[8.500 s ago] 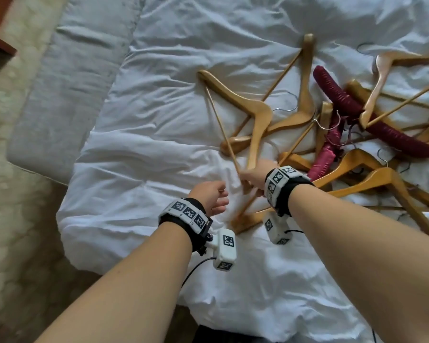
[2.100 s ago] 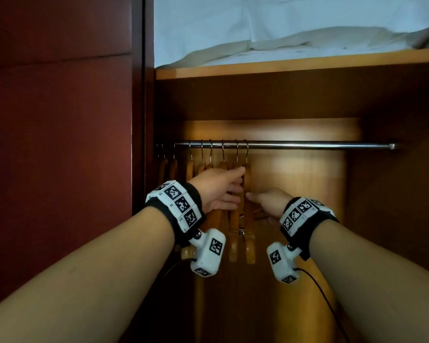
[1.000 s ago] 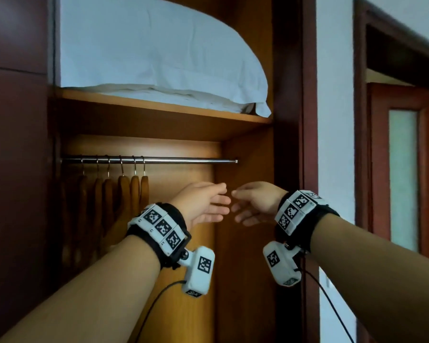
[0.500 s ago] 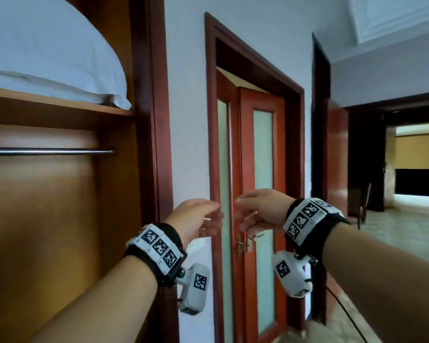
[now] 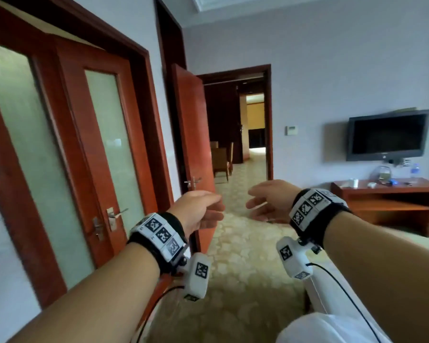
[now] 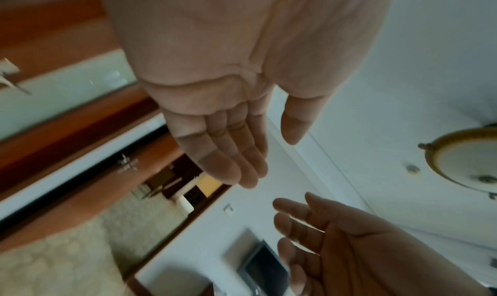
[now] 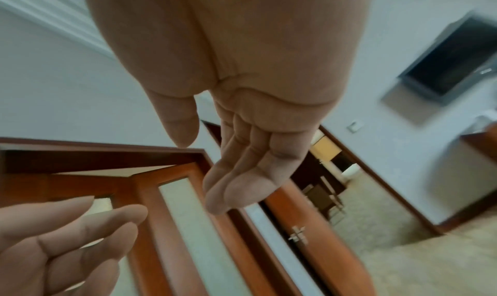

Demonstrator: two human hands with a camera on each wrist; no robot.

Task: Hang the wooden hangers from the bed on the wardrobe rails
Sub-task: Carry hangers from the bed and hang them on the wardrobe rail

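There is open air between the left hand and the right hand. The red door stands just past the left hand. The carpet floor ahead lies open, with the low table far right.

Both forearms are bare. Each wrist wears a broad black fabric wristband topped with white square tiles printed with black-and-white coded markers. A white plastic camera pod bearing another marker hangs beneath each wrist, trailing a thin black cable.
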